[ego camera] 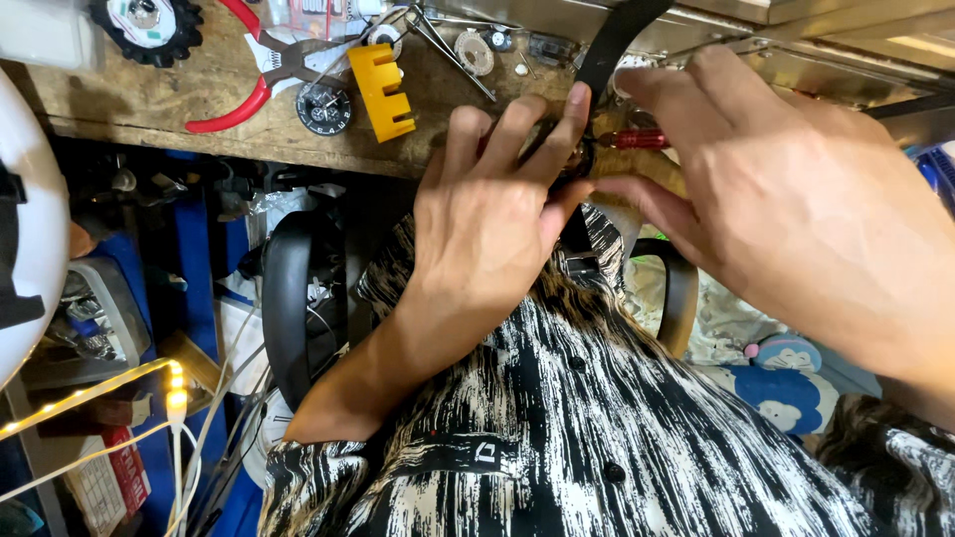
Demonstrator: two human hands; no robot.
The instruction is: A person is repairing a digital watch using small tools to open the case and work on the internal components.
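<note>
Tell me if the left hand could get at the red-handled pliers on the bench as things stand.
Probably yes, but not freely: the left hand is busy gripping the watch at the bench edge. The red-handled pliers lie uncovered to its left, with only the yellow block between.

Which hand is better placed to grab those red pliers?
Left, probably. The left hand is closer to the red pliers on the wooden bench. The right hand holds a red-handled screwdriver, further away.
</note>
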